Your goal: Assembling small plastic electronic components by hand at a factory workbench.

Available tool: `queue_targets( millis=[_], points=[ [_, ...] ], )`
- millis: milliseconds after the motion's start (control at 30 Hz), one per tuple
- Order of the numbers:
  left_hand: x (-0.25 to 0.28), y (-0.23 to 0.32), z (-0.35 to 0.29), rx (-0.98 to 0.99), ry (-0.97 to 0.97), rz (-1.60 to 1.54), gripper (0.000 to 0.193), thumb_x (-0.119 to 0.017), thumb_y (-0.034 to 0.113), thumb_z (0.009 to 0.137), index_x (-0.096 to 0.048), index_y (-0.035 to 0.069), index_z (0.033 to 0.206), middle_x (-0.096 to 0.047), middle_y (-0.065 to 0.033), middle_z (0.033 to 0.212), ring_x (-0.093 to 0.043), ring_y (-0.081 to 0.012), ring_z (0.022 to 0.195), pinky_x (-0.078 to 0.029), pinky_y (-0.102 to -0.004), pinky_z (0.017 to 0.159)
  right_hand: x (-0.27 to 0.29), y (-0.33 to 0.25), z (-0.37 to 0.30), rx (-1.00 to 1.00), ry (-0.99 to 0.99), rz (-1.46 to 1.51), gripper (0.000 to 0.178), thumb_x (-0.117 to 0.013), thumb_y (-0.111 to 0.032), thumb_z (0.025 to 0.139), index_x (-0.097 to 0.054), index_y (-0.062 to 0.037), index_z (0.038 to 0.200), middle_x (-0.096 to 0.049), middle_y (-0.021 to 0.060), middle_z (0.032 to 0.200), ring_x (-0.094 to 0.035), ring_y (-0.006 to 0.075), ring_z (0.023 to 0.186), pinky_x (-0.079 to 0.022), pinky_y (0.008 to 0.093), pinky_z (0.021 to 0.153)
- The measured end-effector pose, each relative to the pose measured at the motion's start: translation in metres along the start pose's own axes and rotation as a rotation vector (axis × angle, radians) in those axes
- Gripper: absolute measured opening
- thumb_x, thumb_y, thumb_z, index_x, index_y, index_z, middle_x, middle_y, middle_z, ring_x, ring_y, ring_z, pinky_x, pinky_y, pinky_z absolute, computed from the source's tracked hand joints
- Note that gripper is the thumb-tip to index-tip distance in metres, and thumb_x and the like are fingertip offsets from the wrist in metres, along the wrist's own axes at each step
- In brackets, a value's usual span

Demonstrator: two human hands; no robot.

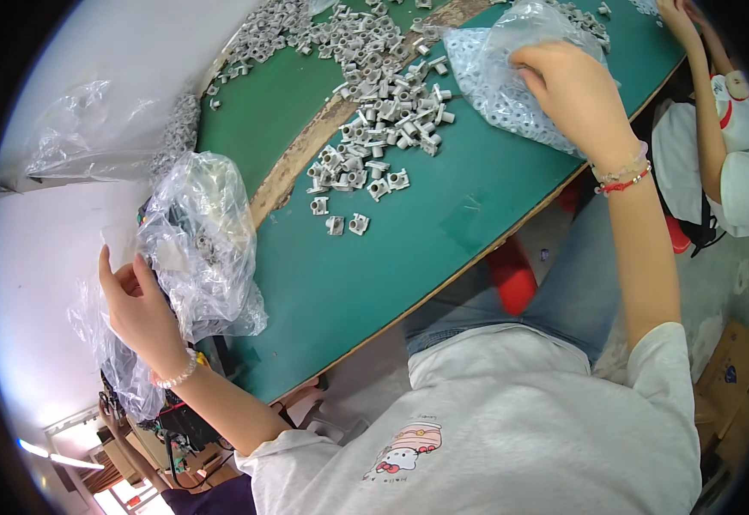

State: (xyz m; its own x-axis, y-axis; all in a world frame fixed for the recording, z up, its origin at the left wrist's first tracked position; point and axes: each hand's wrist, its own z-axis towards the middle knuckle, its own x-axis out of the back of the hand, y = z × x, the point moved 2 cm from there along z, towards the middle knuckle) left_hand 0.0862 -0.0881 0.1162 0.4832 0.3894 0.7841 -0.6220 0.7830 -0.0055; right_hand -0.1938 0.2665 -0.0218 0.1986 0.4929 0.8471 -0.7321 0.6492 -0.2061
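Note:
My left hand (141,311) is at the left end of the table, beside a crumpled clear plastic bag (211,232). Its index finger and thumb stand apart, and I see nothing held between them; the other fingers curl inward. At the table's right side, my right hand (573,96) pinches at a clear plastic bag (496,81) full of small pale ring-shaped parts. Its fingertips are partly hidden. Between the hands, grey moulded parts (400,112) with short tubes lie in a loose heap. Two or three single parts (335,225) lie nearer to me.
The green table (374,257) has a worn wooden strip (284,184) across it. More grey parts (280,34) are heaped at the far side. Another person's arm (707,112) is at the right. Cardboard boxes (730,369) stand on the floor at lower right.

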Motion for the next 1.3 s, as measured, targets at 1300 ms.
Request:
queue_targets(
  millis=[1300],
  points=[
    [-0.089, 0.163, -0.108, 0.348, -1.15, -1.886, 0.019, -0.056, 0.0, 0.091, -0.053, -0.002, 0.11, -0.064, -0.0133, 0.101, -0.065, -0.0178, 0.091, -0.053, -0.0294, 0.081, 0.004, -0.123, -0.065, -0.27, -0.026, 1.305, 0.014, -0.063, 0.002, 0.084, -0.066, 0.0, 0.098, -0.067, 0.0106, 0.091, -0.062, 0.0121, 0.068, -0.049, 0.0231, 0.061]
  ],
)
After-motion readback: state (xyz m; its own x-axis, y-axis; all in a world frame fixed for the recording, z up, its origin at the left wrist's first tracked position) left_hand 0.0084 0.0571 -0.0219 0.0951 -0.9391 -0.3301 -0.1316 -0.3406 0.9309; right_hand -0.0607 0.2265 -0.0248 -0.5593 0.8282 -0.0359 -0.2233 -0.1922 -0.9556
